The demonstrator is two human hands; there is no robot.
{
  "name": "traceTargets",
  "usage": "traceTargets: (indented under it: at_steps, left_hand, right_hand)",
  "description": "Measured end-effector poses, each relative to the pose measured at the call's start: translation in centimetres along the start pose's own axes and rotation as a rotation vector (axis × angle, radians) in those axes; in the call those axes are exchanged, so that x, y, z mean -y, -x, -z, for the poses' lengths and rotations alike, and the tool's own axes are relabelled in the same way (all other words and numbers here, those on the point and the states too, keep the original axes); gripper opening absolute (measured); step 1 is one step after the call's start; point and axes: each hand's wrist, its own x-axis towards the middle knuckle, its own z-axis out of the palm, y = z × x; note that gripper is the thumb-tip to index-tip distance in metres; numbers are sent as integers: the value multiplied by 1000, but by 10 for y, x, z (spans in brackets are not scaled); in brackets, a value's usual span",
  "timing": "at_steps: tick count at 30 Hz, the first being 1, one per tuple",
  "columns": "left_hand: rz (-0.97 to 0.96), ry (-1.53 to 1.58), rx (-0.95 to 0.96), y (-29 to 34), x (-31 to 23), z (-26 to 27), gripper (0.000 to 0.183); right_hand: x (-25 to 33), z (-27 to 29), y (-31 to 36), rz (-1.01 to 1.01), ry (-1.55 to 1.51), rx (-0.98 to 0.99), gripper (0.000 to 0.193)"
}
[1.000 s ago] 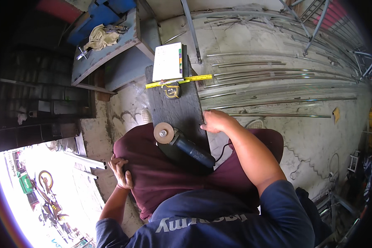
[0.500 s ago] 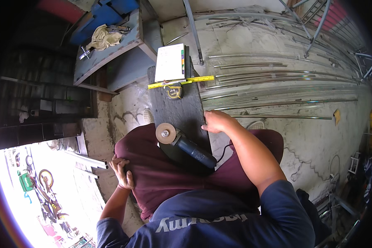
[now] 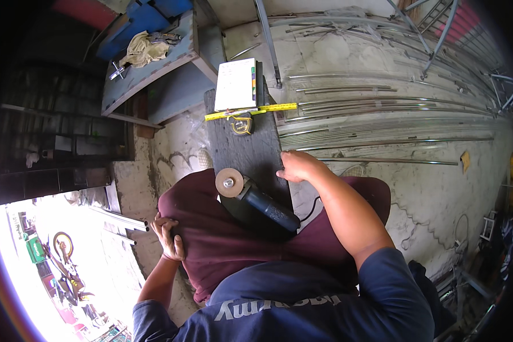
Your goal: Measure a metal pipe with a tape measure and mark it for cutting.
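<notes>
Between my legs lies a dark wooden plank (image 3: pixel 244 149). My right hand (image 3: pixel 298 166) is closed at its right edge, thumb and fingers against the wood. An angle grinder (image 3: pixel 266 210) with a round brown disc (image 3: pixel 229 183) rests on the near end, its black cord running to the right. My left hand (image 3: pixel 169 238) lies on my left thigh, away from the tools, fingers bent but apart. Farther up the plank sit a black-and-yellow tape measure (image 3: pixel 241 124), a yellow folding rule (image 3: pixel 278 107) laid crosswise, and an open notebook (image 3: pixel 236 84) with coloured tabs.
Many long metal rods (image 3: pixel 382 107) cover the floor on the right. A metal table (image 3: pixel 148 68) with a crumpled cloth (image 3: pixel 145 50) stands at the far left. Grey metal legs (image 3: pixel 269 45) rise at the back. Square metal tubes (image 3: pixel 117 219) lie near the bright doorway.
</notes>
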Motion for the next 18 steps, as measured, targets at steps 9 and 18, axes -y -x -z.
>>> traceTargets:
  at_steps: [9, 18]
  left_hand:
    - [7, 12, -3, -4, -3, 1, 50]
    - [-13, 22, 11, -10, -7, -3, 49]
  right_hand:
    - [-7, -5, -1, 6, 3, -9, 56]
    - [-8, -1, 1, 20, -9, 2, 53]
